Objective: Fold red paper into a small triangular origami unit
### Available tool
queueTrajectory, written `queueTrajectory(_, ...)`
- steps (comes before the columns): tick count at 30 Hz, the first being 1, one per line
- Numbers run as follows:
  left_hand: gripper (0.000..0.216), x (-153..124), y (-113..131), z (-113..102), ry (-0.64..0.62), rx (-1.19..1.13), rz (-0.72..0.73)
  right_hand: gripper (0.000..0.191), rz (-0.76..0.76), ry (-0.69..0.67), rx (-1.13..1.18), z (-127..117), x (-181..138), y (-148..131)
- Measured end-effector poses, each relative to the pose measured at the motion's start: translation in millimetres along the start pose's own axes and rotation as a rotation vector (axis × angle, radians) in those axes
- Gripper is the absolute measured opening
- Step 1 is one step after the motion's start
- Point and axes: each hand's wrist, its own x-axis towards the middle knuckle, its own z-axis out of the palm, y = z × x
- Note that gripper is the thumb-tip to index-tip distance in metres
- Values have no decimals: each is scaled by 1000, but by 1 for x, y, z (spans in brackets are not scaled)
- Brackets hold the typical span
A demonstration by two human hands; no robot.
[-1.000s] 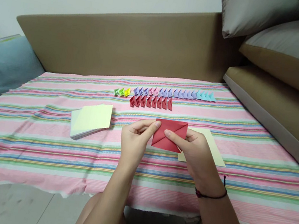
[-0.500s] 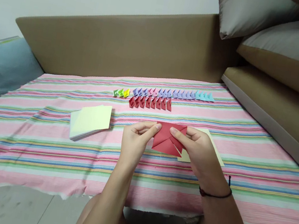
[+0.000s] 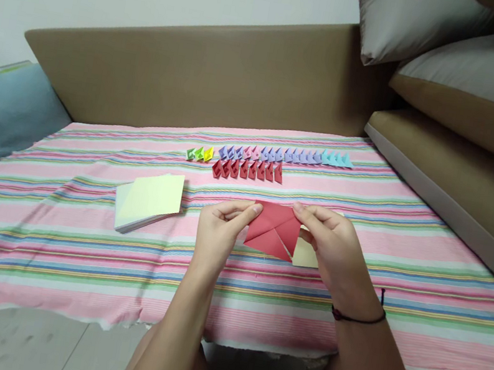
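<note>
A red sheet of folded paper (image 3: 273, 227), its flaps meeting near the middle, is held up between both hands over the striped cloth. My left hand (image 3: 223, 228) pinches its upper left corner, thumb on top. At the upper right corner, my right hand (image 3: 329, 243) grips it between thumb and fingers. A pale yellow sheet (image 3: 306, 253) lies below, partly covered by my right hand and the red paper. Beyond the hands stand a row of small red folded paper pieces (image 3: 253, 171) and a longer row in purple, pink and light blue (image 3: 299, 156).
To the left lies a stack of pale yellow paper (image 3: 154, 201). Three green and yellow folded pieces (image 3: 200, 153) sit behind it. A brown sofa back (image 3: 199, 76) bounds the striped cloth (image 3: 78, 232) at the rear, and cushions (image 3: 471, 147) rise on the right.
My right thumb has moved from the middle of the red paper to its upper right corner. The paper and both hands have shifted slightly left.
</note>
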Motion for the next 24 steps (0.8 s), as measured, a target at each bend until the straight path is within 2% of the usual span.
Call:
queueTrajectory(6,19,0,0,0,-9,10,-11,27,3,-12,13,-2,1,-1)
queueTrajectory(12,20,-1,0,2,-7,-15,-33,22,32,47,63,-2,2,1)
queueTrajectory(14,20,1,-3,3,61,-39,-45,27,54,37,107,-3,3,1)
queueTrajectory(16,20,3,-7,4,186,-103,-42,33,87,-8,147,-4,4,2)
queueTrajectory(19,22,6,-11,5,390,-266,-15,32,155,-170,143,0,3,7)
queueTrajectory(21,24,7,-12,5,471,-358,-10,34,214,-280,108,10,0,14)
queueTrajectory(22,24,7,-11,5,489,-385,-11,34,240,-298,100,17,-2,18)
queueTrajectory(24,23,6,-10,7,503,-415,-7,30,256,-194,176,35,-5,27)
